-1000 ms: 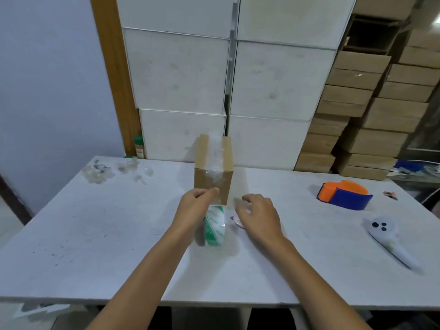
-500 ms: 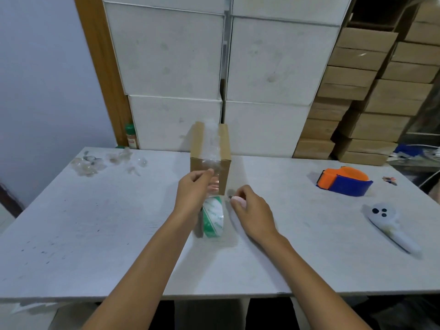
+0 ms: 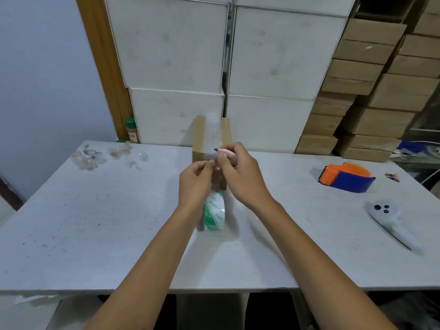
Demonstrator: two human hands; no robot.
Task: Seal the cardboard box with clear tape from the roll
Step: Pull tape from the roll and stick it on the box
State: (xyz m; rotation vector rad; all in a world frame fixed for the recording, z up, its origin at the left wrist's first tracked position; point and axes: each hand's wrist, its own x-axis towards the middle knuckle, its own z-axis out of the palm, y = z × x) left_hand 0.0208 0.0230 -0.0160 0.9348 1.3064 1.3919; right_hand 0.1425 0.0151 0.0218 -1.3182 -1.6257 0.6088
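Nearest the lower edge of the frame, two bare forearms reached up over the white table (image 3: 95,234) toward the centre. Just beyond them a tape roll (image 3: 214,211), green and white, stood on its edge on the tabletop, partly hidden by the left wrist. Above it the left hand (image 3: 194,181) had thumb and fingertips pinched together on a strip of clear tape (image 3: 215,141) that ran up over the box. The right hand (image 3: 240,172), touching the left at the fingertips, was curled round a small pink cutter (image 3: 225,153), its dark blade tip at the tape. The cardboard box (image 3: 202,148) stood upright at frame centre, behind both hands. At right lay a white controller (image 3: 390,222) and, farther back, an orange and blue tape dispenser (image 3: 345,177). Crumpled tape scraps (image 3: 90,158) sat at the table's far left. Stacked white cartons (image 3: 171,53) and brown boxes (image 3: 371,75) filled the background.
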